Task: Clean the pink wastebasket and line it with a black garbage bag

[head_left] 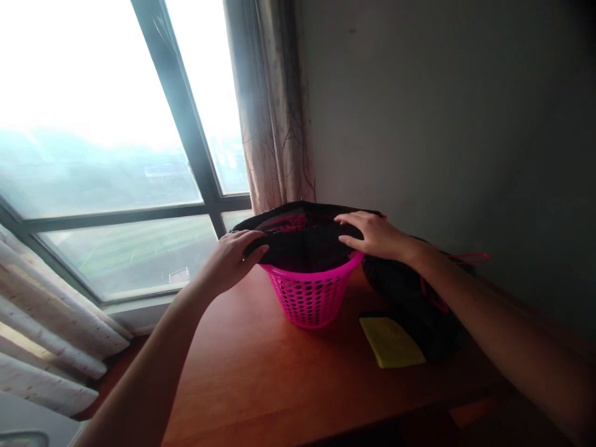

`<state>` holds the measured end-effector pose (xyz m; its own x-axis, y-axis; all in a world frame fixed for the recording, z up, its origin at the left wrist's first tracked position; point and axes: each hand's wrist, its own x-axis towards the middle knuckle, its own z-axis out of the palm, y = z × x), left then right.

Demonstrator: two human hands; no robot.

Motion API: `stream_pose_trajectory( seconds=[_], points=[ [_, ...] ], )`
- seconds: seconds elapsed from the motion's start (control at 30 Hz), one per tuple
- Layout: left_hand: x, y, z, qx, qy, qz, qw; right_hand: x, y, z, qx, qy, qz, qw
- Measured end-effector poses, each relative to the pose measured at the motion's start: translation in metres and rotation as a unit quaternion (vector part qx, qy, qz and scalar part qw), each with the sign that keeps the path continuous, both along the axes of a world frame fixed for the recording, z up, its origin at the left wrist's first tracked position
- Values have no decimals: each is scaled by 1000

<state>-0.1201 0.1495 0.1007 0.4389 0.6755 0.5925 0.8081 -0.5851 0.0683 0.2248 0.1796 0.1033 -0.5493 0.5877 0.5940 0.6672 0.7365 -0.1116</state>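
Note:
A pink perforated plastic basket (pixel 311 298) stands on a brown wooden table (pixel 261 379). A black bag (pixel 302 239) with red drawstrings is spread open over the basket's mouth. My left hand (pixel 230 261) is closed on the bag's left edge, thumb on top. My right hand (pixel 372 234) grips the bag's right edge at the basket rim, fingers curled over the fabric.
A yellow cloth (pixel 391 341) lies flat on the table right of the basket. More dark bags (pixel 419 304) with a red cord sit behind it against the wall. A window and a curtain (pixel 274 105) stand behind the table.

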Motion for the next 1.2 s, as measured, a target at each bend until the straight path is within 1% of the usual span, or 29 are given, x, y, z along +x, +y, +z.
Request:
stream_pose_trajectory(
  seconds=[0.07,0.13,0.23,0.3,0.33,0.4,0.5,0.57,0.63,0.67,0.7,0.77,0.87,0.93,1.0,1.07,1.13,1.2],
  points=[
    [0,-1,-2,-3,3,-25,1000,0,3,-2,-4,-22,12,1000],
    [0,-7,-1,19,-11,-43,999,5,0,-1,17,-17,28,999],
    [2,-22,0,69,-54,-56,995,16,-16,3,61,12,38,997],
    [6,-35,-3,98,-82,-59,990,22,-31,2,82,30,39,995],
    [7,-42,-7,109,-88,-61,988,24,-38,-2,88,39,39,995],
    [9,-52,-22,128,-82,-65,986,28,-51,-16,96,50,37,993],
    [10,-62,-54,149,-39,-69,986,31,-60,-45,95,35,33,994],
    [9,-63,-72,146,-9,-63,987,32,-61,-62,80,2,35,996],
    [8,-62,-81,125,11,-63,990,33,-61,-70,65,-26,39,997],
    [8,-61,-81,114,9,-67,991,33,-61,-70,60,-28,41,997],
    [8,-61,-78,107,-2,-74,992,33,-61,-67,57,-18,41,997],
    [8,-60,-67,106,-52,-84,989,32,-62,-55,64,31,29,997],
    [11,-57,-41,124,-140,-63,980,25,-57,-31,99,98,5,990],
    [17,-49,-24,120,-159,-50,979,19,-46,-17,110,109,8,988],
    [22,-34,-9,98,-132,-53,985,11,-28,-9,94,94,25,991],
    [25,-13,2,76,-77,-57,992,6,-5,-5,64,59,33,996],
    [24,12,8,59,-33,-54,996,4,19,-4,33,20,21,999],
    [19,36,9,33,-30,-51,998,5,38,-6,-6,-4,-11,1000]
  ],
)
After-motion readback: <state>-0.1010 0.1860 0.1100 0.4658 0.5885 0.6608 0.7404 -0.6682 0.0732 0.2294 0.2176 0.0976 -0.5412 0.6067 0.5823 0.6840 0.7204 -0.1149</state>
